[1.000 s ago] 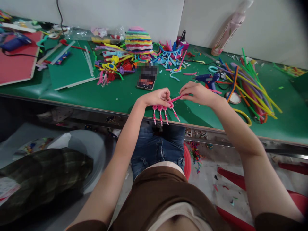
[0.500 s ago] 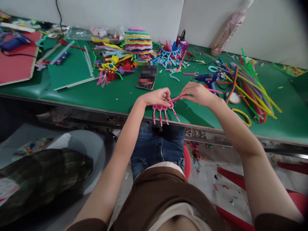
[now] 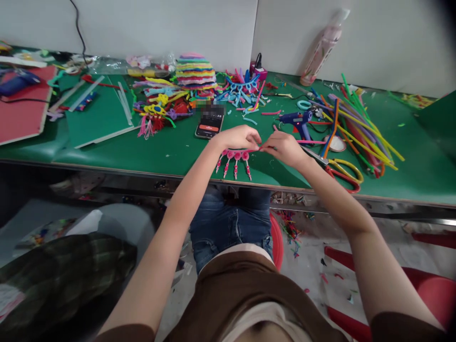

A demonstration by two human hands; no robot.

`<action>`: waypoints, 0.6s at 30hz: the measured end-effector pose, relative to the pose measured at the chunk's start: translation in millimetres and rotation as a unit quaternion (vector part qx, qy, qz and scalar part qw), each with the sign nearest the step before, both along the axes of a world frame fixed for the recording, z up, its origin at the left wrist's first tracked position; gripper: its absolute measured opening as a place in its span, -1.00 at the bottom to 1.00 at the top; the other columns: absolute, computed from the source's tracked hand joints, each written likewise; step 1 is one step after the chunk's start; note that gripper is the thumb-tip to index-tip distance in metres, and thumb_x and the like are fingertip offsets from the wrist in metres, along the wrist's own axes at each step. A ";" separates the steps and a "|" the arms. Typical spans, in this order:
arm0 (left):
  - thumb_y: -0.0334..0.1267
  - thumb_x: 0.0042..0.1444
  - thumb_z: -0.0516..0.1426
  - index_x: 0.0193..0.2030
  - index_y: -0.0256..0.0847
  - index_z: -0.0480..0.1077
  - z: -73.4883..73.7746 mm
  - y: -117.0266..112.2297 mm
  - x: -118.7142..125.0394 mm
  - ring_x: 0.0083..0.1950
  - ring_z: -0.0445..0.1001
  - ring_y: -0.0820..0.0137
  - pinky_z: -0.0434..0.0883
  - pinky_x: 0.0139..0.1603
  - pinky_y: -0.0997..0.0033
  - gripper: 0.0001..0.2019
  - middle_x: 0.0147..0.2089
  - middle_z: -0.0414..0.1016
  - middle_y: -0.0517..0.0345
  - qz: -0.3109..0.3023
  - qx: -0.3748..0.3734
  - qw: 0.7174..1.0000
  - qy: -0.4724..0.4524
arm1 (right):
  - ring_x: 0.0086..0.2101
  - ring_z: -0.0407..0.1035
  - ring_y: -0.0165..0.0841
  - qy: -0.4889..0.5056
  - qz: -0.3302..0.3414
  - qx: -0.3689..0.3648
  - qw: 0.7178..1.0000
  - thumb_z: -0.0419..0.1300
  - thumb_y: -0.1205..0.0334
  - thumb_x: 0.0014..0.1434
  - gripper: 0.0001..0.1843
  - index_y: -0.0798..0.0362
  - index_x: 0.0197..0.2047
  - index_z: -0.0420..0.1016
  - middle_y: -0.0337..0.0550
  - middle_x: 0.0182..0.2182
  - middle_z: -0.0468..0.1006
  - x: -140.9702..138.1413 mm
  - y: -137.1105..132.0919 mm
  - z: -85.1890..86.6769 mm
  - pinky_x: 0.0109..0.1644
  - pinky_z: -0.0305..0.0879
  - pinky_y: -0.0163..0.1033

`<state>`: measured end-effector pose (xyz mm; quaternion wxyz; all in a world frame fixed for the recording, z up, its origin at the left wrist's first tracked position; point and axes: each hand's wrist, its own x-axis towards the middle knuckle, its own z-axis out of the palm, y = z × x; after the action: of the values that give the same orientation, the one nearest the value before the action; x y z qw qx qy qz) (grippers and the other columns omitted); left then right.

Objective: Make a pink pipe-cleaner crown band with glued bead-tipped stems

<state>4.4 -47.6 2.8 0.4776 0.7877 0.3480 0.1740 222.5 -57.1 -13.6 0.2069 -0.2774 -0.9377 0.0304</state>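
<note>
Just left of the glue gun (image 3: pixel 298 120), my left hand (image 3: pixel 238 137) and right hand (image 3: pixel 284 148) pinch the pink pipe-cleaner ornament (image 3: pixel 237 155); four beaded tassels (image 3: pixel 235 168) hang attached, the stem end appears unfinished

Left hand (image 3: pixel 238 137) and right hand (image 3: pixel 283 148) pinch a pink tasselled ornament (image 3: pixel 235 160) over the green table (image 3: pixel 149 147), fingertips nearly meeting.

The tasselled ornament (image 3: pixel 235 160) is pink, the desk (image 3: pixel 160 147) green, the glue gun (image 3: pixel 297 118) blue, the felt stack (image 3: pixel 195 71) rainbow-striped, the board (image 3: pixel 21 114) red.
</note>
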 end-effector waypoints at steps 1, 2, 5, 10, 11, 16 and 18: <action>-0.27 -0.04 0.24 -0.15 -0.33 0.41 -1.5 0.0 5.0 -0.20 0.50 0.37 0.34 -0.14 0.37 -0.70 -0.24 0.56 0.03 0.004 -0.005 1.000 0.001 | -0.31 0.37 -0.27 0.006 -0.003 0.001 1.000 0.11 0.14 0.23 -0.77 0.02 -0.30 0.58 -0.10 -0.38 0.56 0.6 -0.6 -0.5 -0.17 0.25 -0.16; -0.28 -0.05 0.24 -0.16 -0.33 0.40 -3.2 -0.3 9.3 -0.22 0.50 0.37 0.33 -0.17 0.37 -0.70 -0.26 0.56 0.02 0.012 -0.007 1.000 0.000 | -0.30 0.38 -0.27 0.010 -0.009 0.002 1.000 0.13 0.15 0.23 -0.78 0.01 -0.28 0.58 -0.11 -0.37 0.57 1.7 -1.3 -0.5 -0.16 0.24 -0.17; -0.33 -0.07 0.24 -0.17 -0.34 0.39 -6.6 -2.5 16.9 -0.31 0.49 0.39 0.32 -0.24 0.38 -0.71 -0.34 0.56 0.04 0.033 -0.007 0.999 0.006 | -0.28 0.40 -0.26 0.007 -0.041 0.007 0.999 0.17 0.14 0.19 -0.80 0.02 -0.20 0.56 -0.10 -0.32 0.58 7.7 -2.8 2.1 -0.18 0.21 -0.18; -0.35 -0.09 0.24 -0.20 -0.35 0.44 -5.6 -4.4 15.5 -0.32 0.49 0.38 0.33 -0.27 0.38 -0.74 -0.33 0.56 0.01 0.038 -0.028 0.999 0.022 | -0.23 0.42 -0.26 -0.026 -0.014 -0.006 1.000 0.09 0.21 0.22 -0.79 0.04 -0.24 0.56 -0.07 -0.28 0.59 19.2 -3.6 9.7 -0.19 0.13 -0.20; -0.34 -0.08 0.23 -0.22 -0.35 0.46 -5.3 -4.3 14.9 -0.31 0.50 0.38 0.33 -0.26 0.37 -0.76 -0.31 0.57 0.00 0.035 -0.026 0.999 0.016 | -0.23 0.41 -0.26 -0.027 -0.011 -0.003 1.000 0.08 0.23 0.23 -0.78 0.04 -0.25 0.56 -0.07 -0.28 0.59 19.9 -3.9 10.5 -0.19 0.12 -0.19; -0.25 -0.02 0.20 -0.31 -0.31 0.52 -7.1 -4.0 14.6 -0.35 0.44 0.43 0.30 -0.26 0.39 -0.83 -0.36 0.56 0.06 0.032 0.033 0.999 0.020 | -0.25 0.39 -0.25 -0.019 -0.026 0.029 0.999 0.05 0.21 0.23 -0.75 0.03 -0.25 0.56 -0.06 -0.30 0.59 16.7 -6.5 10.4 -0.20 0.09 -0.16; -0.25 0.00 0.20 -0.32 -0.31 0.53 -8.6 -4.2 14.7 -0.37 0.42 0.45 0.30 -0.27 0.40 -0.83 -0.40 0.54 0.09 0.038 0.047 0.998 0.029 | -0.24 0.38 -0.25 -0.020 -0.023 0.037 0.999 0.03 0.20 0.24 -0.73 0.02 -0.25 0.57 -0.07 -0.28 0.59 15.4 -6.7 10.1 -0.20 0.07 -0.16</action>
<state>19.1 -51.8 -5.8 0.4230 0.8000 0.3828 0.1856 237.9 -63.8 -3.5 0.1993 -0.2911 -0.9356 -0.0149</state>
